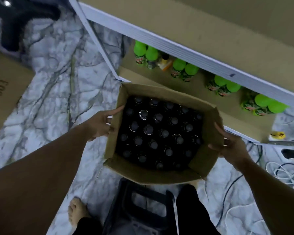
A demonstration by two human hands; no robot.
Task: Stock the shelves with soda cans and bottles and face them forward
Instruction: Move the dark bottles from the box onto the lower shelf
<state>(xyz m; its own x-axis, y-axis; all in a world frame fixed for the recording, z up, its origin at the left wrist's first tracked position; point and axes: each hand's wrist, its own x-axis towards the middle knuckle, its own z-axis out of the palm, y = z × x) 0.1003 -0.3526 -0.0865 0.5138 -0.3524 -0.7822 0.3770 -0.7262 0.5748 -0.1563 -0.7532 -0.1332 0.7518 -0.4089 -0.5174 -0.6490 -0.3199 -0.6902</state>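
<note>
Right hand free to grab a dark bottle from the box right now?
Probably not yet: the right hand grips the box flap, as does the left hand. The dark bottles sit uncovered, so letting go leaves the way free.

Readable text in the scene

The flat cardboard sheet (pixel 5 87) at the left edge carries dark printed characters, partly cut off, something like "T/S03". The green bottles (pixel 178 69) have red-lettered labels, too blurred to read.

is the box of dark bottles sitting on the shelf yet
No, both hands, left and right, hold the box by its sides in front of the shelf.
</note>
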